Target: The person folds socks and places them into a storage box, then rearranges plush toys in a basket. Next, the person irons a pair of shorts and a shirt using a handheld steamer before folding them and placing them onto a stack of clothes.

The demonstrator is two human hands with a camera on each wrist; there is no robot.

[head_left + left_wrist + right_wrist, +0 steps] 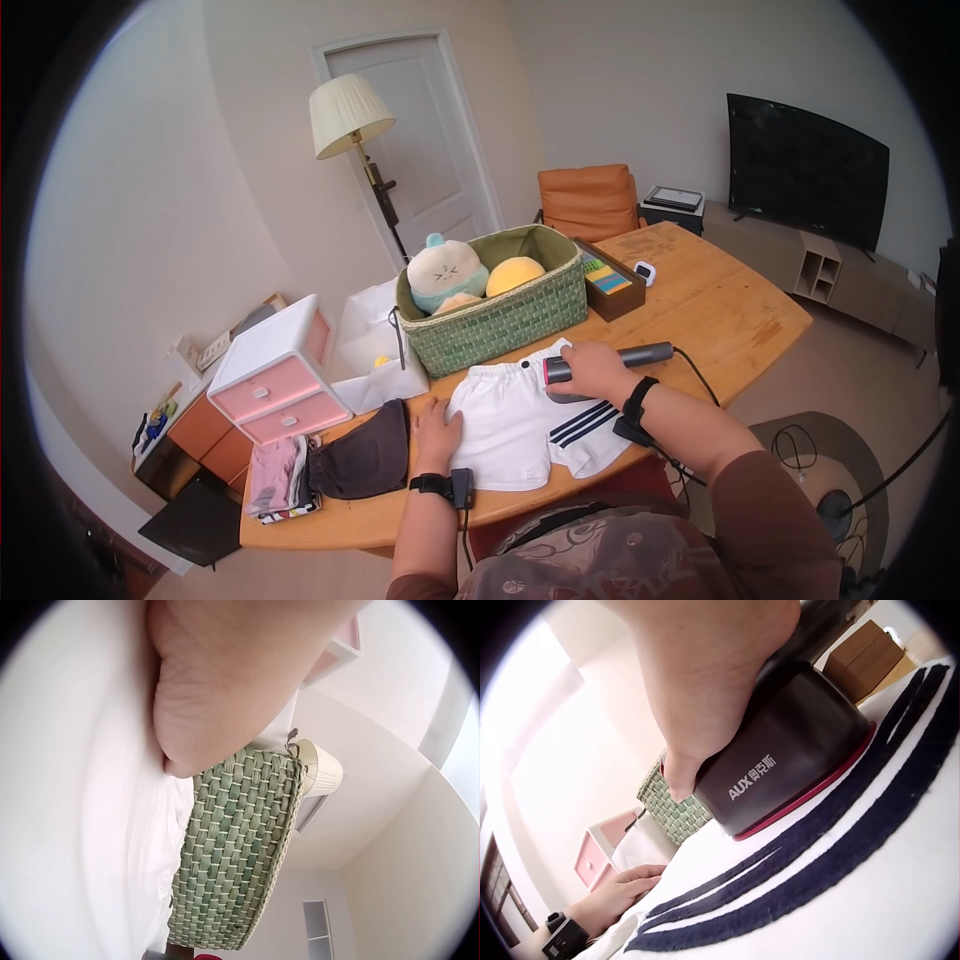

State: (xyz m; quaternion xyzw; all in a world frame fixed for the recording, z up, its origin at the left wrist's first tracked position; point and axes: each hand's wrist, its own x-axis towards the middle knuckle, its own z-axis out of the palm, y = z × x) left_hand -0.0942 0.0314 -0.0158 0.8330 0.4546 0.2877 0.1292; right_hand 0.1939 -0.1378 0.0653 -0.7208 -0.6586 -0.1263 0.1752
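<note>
White shorts (500, 430) with navy stripes on one leg are spread flat on the wooden table. My right hand (597, 370) grips a dark handheld garment steamer (787, 757), whose red-edged plate lies on the shorts beside the stripes. Its cord trails off to the right. My left hand (436, 432) rests on the left edge of the shorts, fingers extended; up close, the left wrist view has only part of that hand (217, 682) against the white cloth. Just left of it is a dark folded garment (362, 460).
Behind the shorts stands a green woven basket (500, 335) with plush toys. A white bin (400, 383) and a pink-and-white drawer unit (272, 375) stand left, near a folded clothes stack (275, 480). A brown box (617, 298) sits right of the basket on the table (730, 290).
</note>
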